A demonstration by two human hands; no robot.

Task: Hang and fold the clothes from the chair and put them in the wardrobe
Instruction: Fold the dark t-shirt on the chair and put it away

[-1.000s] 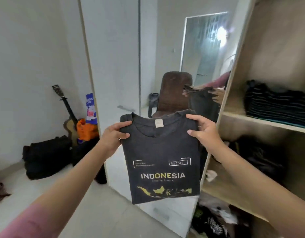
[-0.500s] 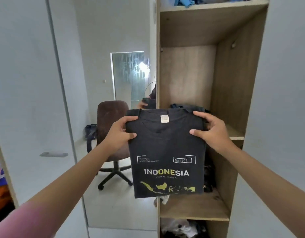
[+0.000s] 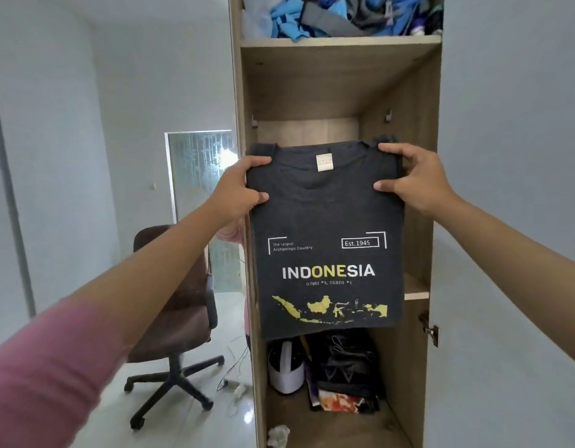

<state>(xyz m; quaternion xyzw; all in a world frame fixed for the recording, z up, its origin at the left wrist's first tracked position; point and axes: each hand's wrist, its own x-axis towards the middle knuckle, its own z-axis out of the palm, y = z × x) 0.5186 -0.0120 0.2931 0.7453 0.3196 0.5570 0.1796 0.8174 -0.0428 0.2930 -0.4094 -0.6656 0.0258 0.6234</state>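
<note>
A folded dark grey T-shirt (image 3: 325,218) with "INDONESIA" and a yellow map printed on it hangs upright in front of the open wardrobe (image 3: 418,189). My left hand (image 3: 236,190) grips its top left corner and my right hand (image 3: 412,181) grips its top right corner. The shirt covers most of the middle compartment and the shelf (image 3: 416,295) behind it. A brown swivel chair (image 3: 179,315) stands to the left, reflected in the mirrored door; no clothes show on it.
The top shelf (image 3: 341,40) holds a heap of blue and grey clothes (image 3: 338,14). The lower compartment contains a white round object (image 3: 286,371), dark folded clothes (image 3: 347,367) and a crumpled paper (image 3: 278,436). White wardrobe doors flank both sides.
My view has swung right and up from the room to the wardrobe's open compartment. Both hands kept hold of the shirt and raised it closer to the middle compartment.
</note>
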